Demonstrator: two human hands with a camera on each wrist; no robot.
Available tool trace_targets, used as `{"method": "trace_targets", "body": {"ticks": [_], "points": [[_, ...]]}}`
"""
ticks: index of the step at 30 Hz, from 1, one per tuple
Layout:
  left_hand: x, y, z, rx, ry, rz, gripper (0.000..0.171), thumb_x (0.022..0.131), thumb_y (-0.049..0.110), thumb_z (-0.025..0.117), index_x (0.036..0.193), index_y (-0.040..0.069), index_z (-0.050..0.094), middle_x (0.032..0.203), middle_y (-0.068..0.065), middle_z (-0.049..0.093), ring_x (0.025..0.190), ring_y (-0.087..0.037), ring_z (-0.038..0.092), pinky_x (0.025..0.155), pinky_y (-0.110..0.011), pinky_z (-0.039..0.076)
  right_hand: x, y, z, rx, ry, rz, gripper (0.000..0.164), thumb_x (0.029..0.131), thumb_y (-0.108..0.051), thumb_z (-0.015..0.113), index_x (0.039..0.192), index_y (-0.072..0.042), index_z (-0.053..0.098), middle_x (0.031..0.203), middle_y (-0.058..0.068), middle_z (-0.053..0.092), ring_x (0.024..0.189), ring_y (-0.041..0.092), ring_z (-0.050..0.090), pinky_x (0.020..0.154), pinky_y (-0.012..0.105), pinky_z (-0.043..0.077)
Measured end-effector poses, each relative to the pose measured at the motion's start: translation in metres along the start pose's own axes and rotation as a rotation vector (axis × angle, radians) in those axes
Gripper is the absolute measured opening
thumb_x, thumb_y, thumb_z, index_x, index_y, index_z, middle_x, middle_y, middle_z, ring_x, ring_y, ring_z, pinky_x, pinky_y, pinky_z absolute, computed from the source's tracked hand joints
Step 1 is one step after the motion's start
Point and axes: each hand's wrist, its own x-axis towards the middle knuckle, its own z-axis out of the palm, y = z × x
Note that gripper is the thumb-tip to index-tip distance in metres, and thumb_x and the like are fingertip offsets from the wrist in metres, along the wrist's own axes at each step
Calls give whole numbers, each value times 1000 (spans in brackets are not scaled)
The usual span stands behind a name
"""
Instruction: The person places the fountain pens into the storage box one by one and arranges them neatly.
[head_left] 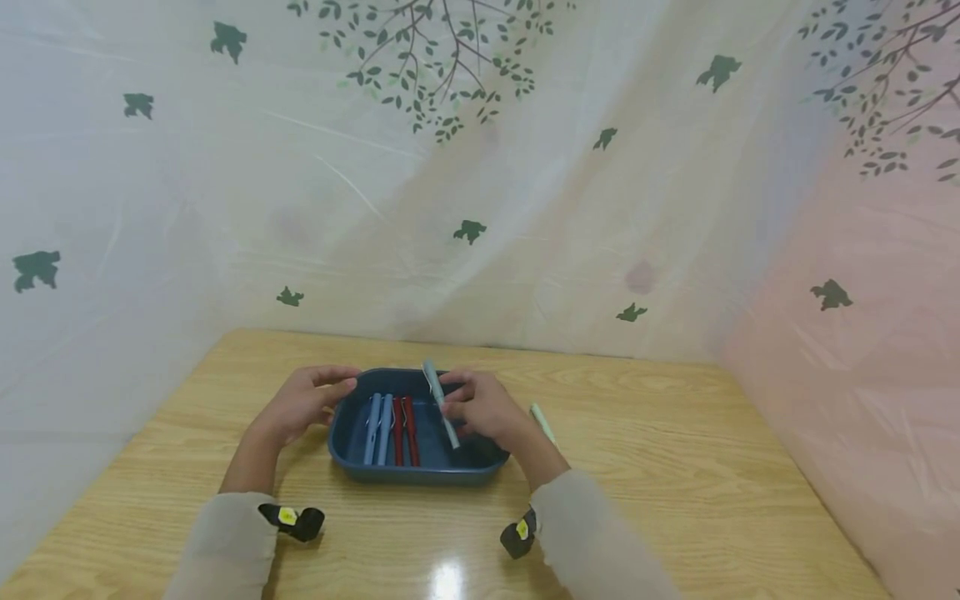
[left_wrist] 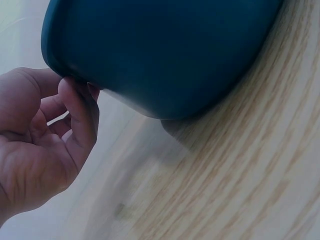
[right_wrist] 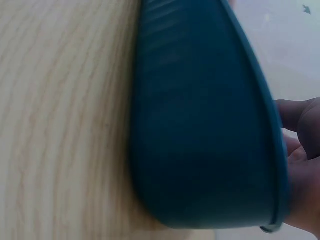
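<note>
A dark blue tray (head_left: 420,477) with rounded corners sits on the table. Inside it, two light blue pens (head_left: 378,433) and two dark red pens (head_left: 406,432) lie side by side toward the left, their clips showing. My left hand (head_left: 303,402) holds the tray's left rim; in the left wrist view its bent fingers (left_wrist: 80,110) meet the edge. Over the right part of the tray, my right hand (head_left: 483,407) pinches a grey-blue pen (head_left: 440,402), slanted, between thumb and fingers. The tray's wall (right_wrist: 205,125) hides that pen in the right wrist view.
A pale green pen (head_left: 542,422) lies on the wooden table (head_left: 675,467) to the right, partly behind the right wrist. Black wrist cameras (head_left: 302,522) are worn on both sleeves. A patterned curtain (head_left: 480,183) hangs behind the table and along its sides.
</note>
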Motion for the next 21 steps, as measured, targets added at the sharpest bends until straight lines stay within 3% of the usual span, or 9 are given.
{"method": "trace_targets", "body": {"ticks": [15, 21], "points": [[0, 2, 2, -5, -5, 7, 49, 105, 28, 62, 142, -3, 55, 135, -25, 61, 105, -23, 66, 79, -38, 58, 4, 8, 11, 19, -46, 49, 48, 91, 15, 60, 137, -1, 58, 97, 15, 67, 84, 22, 67, 68, 43, 61], [0, 1, 0, 0, 4, 0, 49, 105, 28, 62, 142, -3, 55, 135, -24, 60, 104, -23, 65, 80, -38, 58, 3, 9, 14, 9, -76, 117, 49, 90, 14, 60, 137, -1, 58, 99, 15, 68, 89, 25, 67, 72, 44, 61]]}}
